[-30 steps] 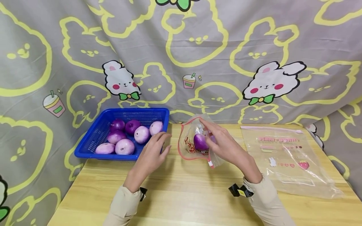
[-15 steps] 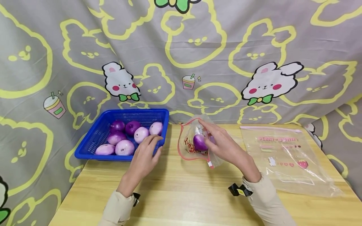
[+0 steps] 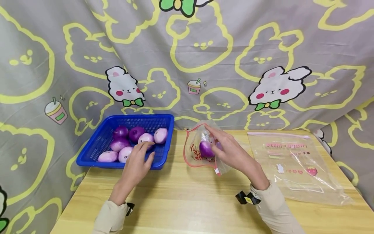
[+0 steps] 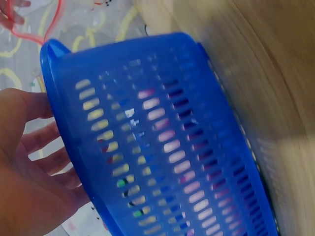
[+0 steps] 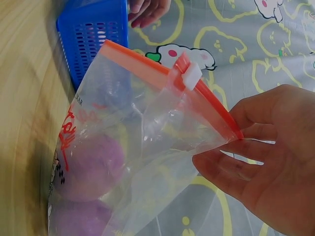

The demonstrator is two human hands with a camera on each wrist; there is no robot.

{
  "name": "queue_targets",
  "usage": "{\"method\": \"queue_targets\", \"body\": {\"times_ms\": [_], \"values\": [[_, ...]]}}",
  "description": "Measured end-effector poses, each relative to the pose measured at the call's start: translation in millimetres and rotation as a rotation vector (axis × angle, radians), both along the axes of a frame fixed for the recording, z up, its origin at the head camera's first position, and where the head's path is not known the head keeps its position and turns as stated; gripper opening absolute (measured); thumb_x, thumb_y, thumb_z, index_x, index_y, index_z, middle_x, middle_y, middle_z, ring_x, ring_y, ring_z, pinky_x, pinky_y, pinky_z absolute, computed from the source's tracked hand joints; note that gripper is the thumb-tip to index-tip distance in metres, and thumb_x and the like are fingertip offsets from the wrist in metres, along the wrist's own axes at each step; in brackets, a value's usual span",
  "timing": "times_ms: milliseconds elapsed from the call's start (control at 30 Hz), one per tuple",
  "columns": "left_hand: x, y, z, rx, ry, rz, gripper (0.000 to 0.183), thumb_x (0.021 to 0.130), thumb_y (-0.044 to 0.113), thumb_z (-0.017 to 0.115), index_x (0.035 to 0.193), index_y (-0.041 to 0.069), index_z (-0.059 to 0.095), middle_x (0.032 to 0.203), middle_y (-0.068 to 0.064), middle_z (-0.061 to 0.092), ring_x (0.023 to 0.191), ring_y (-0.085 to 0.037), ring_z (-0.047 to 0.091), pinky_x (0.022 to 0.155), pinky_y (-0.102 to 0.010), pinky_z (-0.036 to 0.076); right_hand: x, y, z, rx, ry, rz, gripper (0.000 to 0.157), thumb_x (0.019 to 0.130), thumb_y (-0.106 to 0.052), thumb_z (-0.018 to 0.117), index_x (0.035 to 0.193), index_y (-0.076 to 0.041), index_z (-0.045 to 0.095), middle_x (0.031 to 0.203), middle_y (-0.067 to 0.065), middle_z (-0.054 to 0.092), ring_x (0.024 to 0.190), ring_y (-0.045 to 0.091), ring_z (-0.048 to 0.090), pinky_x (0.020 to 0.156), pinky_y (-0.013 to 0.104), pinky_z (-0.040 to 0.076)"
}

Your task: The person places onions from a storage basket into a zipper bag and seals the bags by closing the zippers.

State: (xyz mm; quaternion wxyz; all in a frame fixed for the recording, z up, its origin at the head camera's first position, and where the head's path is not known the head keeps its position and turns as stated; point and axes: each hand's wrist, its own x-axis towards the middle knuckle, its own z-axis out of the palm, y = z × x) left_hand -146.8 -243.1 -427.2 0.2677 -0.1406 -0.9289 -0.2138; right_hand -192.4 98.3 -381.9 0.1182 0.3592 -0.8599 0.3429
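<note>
My left hand (image 3: 135, 166) reaches over the front rim of a blue plastic basket (image 3: 96, 164), fingers loosely bent and holding nothing. Its fingertips overlap a pale purple onion (image 3: 145, 138) in the head view. Several more red onions, such as a dark one (image 3: 120, 144), lie in the basket. My right hand (image 3: 233, 151) holds the edge of a clear zip bag (image 5: 147, 113) with a red closure and white slider. The bag's mouth gapes open to the left, with a purple onion (image 3: 206, 149) inside. Through its side, the right wrist view shows two onions, one above the other.
A larger clear zip bag (image 3: 298, 177) with pink print lies flat at the right of the wooden table (image 3: 187, 204). A grey curtain (image 3: 210, 78) with yellow outlines hangs right behind the table.
My left hand has moved left, from beside the basket's right edge to over its front part. The right hand and the zip bag have stayed put.
</note>
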Motion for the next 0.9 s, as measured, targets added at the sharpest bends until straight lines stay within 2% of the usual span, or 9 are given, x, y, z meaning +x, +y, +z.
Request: {"method": "queue_targets", "body": {"times_ms": [200, 333, 467, 600, 667, 900], "values": [[-1.0, -15.6, 3.1, -0.027, 0.018, 0.028, 0.03, 0.086, 0.005, 0.072, 0.115, 0.001, 0.065, 0.113, -0.018, 0.066, 0.103, -0.039, 0.061, 0.088, -0.052, 0.049, -0.2, 0.7, 0.9, 0.0, -0.003, 0.002, 0.064, 0.09, 0.0, 0.057, 0.152, -0.003, 0.038, 0.14, 0.018, 0.054, 0.108, 0.024, 0.056, 0.093, 0.044, 0.05], [-2.6, -24.2, 2.8, -0.038, 0.02, 0.045, 0.033, 0.083, 0.002, 0.073, 0.115, 0.0, 0.064, 0.113, -0.019, 0.066, 0.095, -0.038, 0.062, 0.083, -0.053, 0.049, -0.1, 1.1, 1.0, -0.007, -0.001, 0.006, 0.064, 0.09, 0.001, 0.057, 0.151, -0.002, 0.039, 0.14, 0.018, 0.054, 0.11, 0.025, 0.057, 0.094, 0.045, 0.05], [-3.3, -32.1, -2.2, -0.03, -0.003, 0.056, 0.039, 0.083, 0.002, 0.073, 0.12, -0.001, 0.062, 0.116, -0.019, 0.065, 0.099, -0.04, 0.061, 0.085, -0.055, 0.047, 0.9, 2.6, -0.2, -0.008, -0.001, 0.005, 0.064, 0.09, 0.001, 0.058, 0.15, -0.001, 0.039, 0.142, 0.019, 0.053, 0.117, 0.026, 0.057, 0.098, 0.046, 0.049], [-4.3, -42.1, -7.1, -0.029, -0.028, 0.086, 0.042, 0.081, 0.002, 0.075, 0.12, -0.003, 0.061, 0.114, -0.024, 0.064, 0.102, -0.043, 0.06, 0.087, -0.057, 0.047, 1.4, 3.2, -0.5, -0.003, -0.013, 0.004, 0.064, 0.091, -0.001, 0.058, 0.151, -0.002, 0.038, 0.133, 0.016, 0.057, 0.108, 0.024, 0.056, 0.091, 0.041, 0.049], [-5.7, -47.0, -6.6, -0.034, -0.061, 0.096, 0.044, 0.08, 0.004, 0.077, 0.12, -0.003, 0.06, 0.113, -0.026, 0.063, 0.101, -0.044, 0.06, 0.086, -0.058, 0.046, 1.3, 3.3, -0.2, -0.005, -0.018, 0.004, 0.064, 0.091, -0.002, 0.057, 0.152, -0.003, 0.037, 0.128, 0.014, 0.058, 0.1, 0.023, 0.054, 0.085, 0.039, 0.047], [-11.1, -61.4, 7.5, -0.052, -0.278, 0.165, 0.046, 0.081, 0.013, 0.074, 0.122, -0.003, 0.058, 0.118, -0.033, 0.058, 0.109, -0.052, 0.055, 0.087, -0.064, 0.043, 0.2, 6.6, 0.9, -0.013, -0.006, -0.007, 0.065, 0.091, -0.001, 0.057, 0.152, -0.003, 0.037, 0.128, 0.014, 0.057, 0.104, 0.025, 0.053, 0.085, 0.039, 0.046]]}}
